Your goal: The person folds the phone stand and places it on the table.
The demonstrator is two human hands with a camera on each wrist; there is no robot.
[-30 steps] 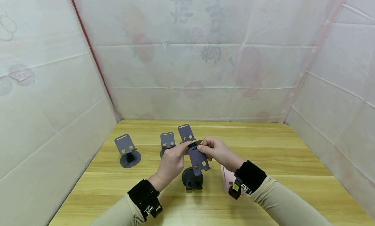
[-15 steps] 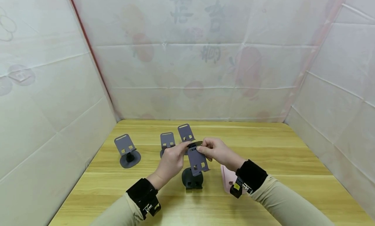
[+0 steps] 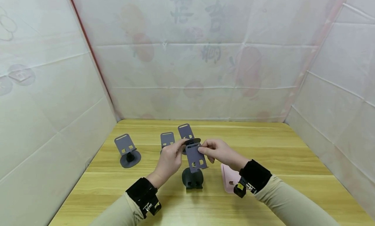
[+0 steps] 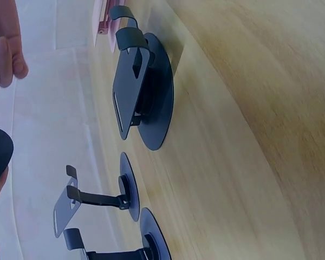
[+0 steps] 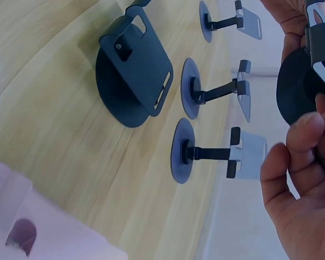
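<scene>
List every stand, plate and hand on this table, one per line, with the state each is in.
Grey stand in hand: lifted off the table, unfolded, pinched by both hands.
Left hand: pinching the stand's round base.
Right hand: pinching the stand's plate.
Folded stand: collapsed flat on the table.
Far-left stand: upright, unfolded.
Two back stands: upright, unfolded.
Pink stand: lying on the table, partly hidden.

White sheeted walls (image 3: 205,63) enclose wooden table (image 3: 293,161).

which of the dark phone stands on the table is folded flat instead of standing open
The dark stand nearest the person, just below both hands; the three farther back stand open.
</scene>
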